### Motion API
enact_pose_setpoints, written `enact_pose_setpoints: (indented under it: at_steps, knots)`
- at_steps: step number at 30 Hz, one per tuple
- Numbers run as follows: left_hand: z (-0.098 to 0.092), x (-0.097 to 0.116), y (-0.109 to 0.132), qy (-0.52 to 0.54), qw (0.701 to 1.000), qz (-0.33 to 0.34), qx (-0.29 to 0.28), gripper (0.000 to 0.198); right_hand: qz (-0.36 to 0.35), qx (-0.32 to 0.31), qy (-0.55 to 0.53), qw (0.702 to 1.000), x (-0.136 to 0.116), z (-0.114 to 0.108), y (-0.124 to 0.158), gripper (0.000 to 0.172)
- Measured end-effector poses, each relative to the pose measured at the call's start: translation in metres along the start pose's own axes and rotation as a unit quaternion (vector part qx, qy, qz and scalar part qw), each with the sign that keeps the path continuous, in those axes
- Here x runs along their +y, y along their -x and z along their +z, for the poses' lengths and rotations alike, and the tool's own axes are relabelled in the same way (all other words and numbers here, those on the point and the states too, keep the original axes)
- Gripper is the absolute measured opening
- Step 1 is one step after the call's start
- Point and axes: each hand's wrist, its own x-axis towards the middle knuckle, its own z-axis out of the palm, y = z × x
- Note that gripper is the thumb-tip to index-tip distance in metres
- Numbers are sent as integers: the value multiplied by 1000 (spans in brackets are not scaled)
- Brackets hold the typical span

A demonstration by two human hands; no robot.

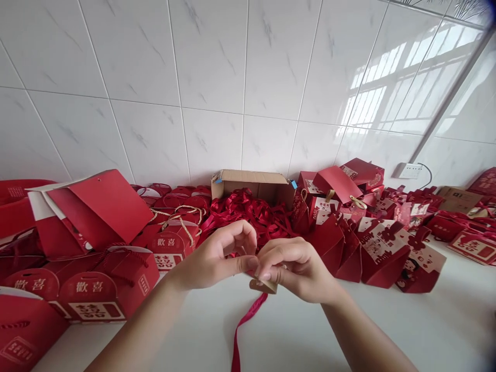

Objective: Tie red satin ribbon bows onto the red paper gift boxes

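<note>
My left hand [220, 256] is closed, thumb and fingertips pinched together on a bit of red ribbon; its other fingers curl above. Touching it, my right hand [290, 266] pinches a small gold-brown card tag [271, 287], which shows below the fingertips. A red satin ribbon [248, 316] hangs from beneath the tag and trails down past the lower edge of the view. How the ribbon meets the tag is hidden by my fingers. Behind the hands, a heap of red ribbons [248, 209] spills from an open cardboard box [253, 177].
Red gift boxes with rope handles [104, 289] crowd the left of the white table [294, 336], below tilted red card pieces [112, 206]. Red patterned boxes [383, 250] fill the right side. A red basket [15, 206] stands far left. A power strip [407, 170] is at the tiled wall.
</note>
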Motion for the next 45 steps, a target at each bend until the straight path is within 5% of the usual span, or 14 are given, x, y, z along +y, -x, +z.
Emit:
enact_pose_setpoints:
  at_steps: [11, 15, 19, 23, 26, 28, 37, 43, 45]
  knots:
    - [2, 2, -1, -122, 992, -5, 38, 18, 10, 2, 39, 999, 2, -9, -3, 9]
    - [-15, 2, 0, -253, 957, 25, 142, 16, -2, 1, 54, 999, -4, -12, -2, 11]
    - [-63, 1, 18, -367, 854, 14, 370, 14, -2, -3, 55, 998, -10, -15, 2, 19]
    - [-122, -11, 49, -424, 638, 10, 643, 27, 3, -11, 77, 997, -12, -16, 5, 27]
    - [-152, -24, 67, -429, 525, -6, 735, 46, -3, -27, 101, 995, -11, -16, 5, 30]
    - [-164, -32, 73, -422, 491, -35, 761, 50, -1, -32, 116, 993, -11, -15, 5, 28]
    - [-172, -43, 76, -370, 481, -48, 794, 60, -4, -50, 150, 987, -6, -12, 1, 23]
    - [-173, -48, 72, -395, 576, -20, 715, 57, -17, -49, 174, 983, -9, -13, 0, 19]
    - [-172, -49, 70, -418, 585, 2, 695, 57, -23, -50, 179, 982, -13, -14, 0, 19]
